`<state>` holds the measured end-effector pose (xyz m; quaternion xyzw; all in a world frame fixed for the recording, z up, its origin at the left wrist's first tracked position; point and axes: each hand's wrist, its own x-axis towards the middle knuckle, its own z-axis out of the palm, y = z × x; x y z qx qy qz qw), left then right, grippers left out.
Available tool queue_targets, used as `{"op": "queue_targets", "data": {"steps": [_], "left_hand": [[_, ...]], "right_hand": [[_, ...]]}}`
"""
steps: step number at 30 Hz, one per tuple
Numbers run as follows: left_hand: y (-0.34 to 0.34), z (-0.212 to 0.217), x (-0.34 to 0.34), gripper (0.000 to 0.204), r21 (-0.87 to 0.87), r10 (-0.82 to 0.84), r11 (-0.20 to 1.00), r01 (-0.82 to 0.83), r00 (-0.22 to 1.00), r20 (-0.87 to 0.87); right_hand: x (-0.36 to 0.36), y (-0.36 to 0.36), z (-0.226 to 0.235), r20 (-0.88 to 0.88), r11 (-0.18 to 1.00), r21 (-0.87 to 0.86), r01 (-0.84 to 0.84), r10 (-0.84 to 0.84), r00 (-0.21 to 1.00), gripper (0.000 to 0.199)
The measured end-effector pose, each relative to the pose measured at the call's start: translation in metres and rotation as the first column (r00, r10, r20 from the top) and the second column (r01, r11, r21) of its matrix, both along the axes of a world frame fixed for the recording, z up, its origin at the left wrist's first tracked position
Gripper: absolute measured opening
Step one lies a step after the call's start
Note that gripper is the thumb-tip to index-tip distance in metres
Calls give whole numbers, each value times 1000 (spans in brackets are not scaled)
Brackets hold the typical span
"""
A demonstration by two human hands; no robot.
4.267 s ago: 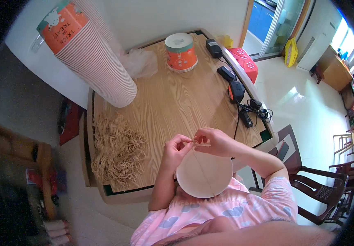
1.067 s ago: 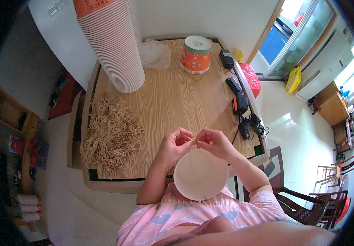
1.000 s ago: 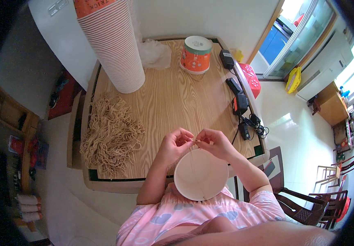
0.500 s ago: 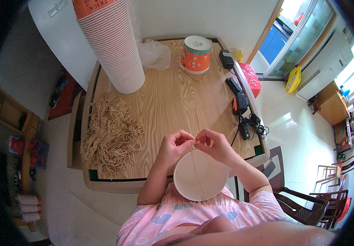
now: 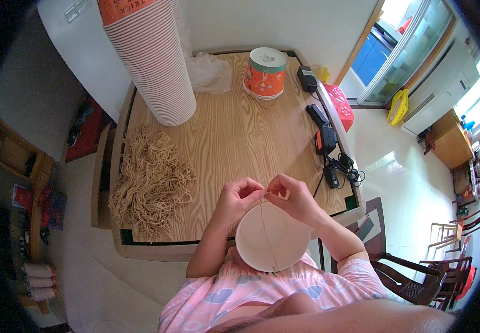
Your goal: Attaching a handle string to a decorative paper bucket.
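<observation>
A white-lined paper bucket (image 5: pixel 290 236) sits at my lap by the table's near edge, its open mouth facing up. Across that mouth runs a thin tan cord (image 5: pixel 266 233), from the near rim to my fingers at the far rim. My left hand (image 5: pixel 241 195) is closed in a pinch on the cord at the far rim. Right beside it, almost touching, my right hand (image 5: pixel 285 192) pinches at the same spot; the cord's end is hidden between the fingertips. A heap of loose tan cords (image 5: pixel 150 183) lies on the table to the left.
Behind the heap leans a tall stack of nested paper buckets (image 5: pixel 154 66). An orange and green bucket (image 5: pixel 266 75) stands upside down at the back, near a clear plastic bag (image 5: pixel 209 72). Black adapters (image 5: pixel 325 140) and a coiled cable (image 5: pixel 348 169) lie along the right edge of the wooden table (image 5: pixel 229 133).
My right fingers have shifted very slightly at the bucket's far rim. The bucket and my left hand stay almost in place.
</observation>
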<state>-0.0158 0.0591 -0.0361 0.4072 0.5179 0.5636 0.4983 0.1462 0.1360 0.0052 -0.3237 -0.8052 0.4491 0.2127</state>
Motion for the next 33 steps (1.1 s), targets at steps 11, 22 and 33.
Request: {"op": "queue_targets", "data": {"steps": [11, 22, 33], "left_hand": [[-3, 5, 1, 3, 38, 63, 997, -67, 993, 95], [0, -1, 0, 5, 67, 19, 998, -20, 1000, 14], [1, -5, -1, 5, 70, 53, 996, -51, 998, -25]], "right_hand": [[1, 1, -2, 12, 997, 69, -17, 16, 1000, 12], [1, 2, 1, 23, 974, 209, -81, 78, 997, 8], [-2, 5, -7, 32, 908, 403, -118, 114, 993, 8]]}}
